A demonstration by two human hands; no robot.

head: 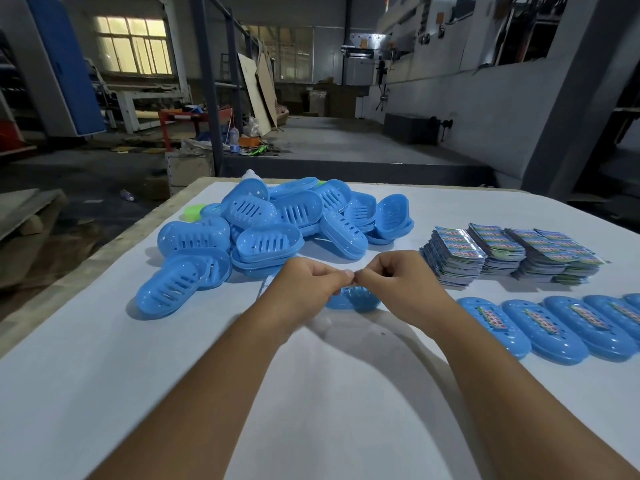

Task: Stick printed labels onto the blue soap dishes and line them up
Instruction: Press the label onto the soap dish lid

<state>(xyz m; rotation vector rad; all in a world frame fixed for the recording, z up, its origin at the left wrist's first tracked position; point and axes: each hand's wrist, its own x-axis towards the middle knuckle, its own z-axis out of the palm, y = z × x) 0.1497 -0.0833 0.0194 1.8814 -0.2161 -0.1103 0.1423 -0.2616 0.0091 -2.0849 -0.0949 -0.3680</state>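
Now peel slowly: left hand point(313, 275) and right hand point(391, 271) together, fingertips pinched on something too small to identify, likely a label. Press flat along the soap dish point(353, 299) just beneath, then add to the labelled row point(550, 327), near right.

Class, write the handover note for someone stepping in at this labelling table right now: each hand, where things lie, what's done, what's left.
Left hand and right hand: fingertips meet in a pinch above one blue dish; what they pinch is too small to tell.
Unlabelled dishes heaped at the far left of the table.
Label stacks at the far right.
Done: labelled dishes lined up at the right edge.
Left: label the heap and extend the row.
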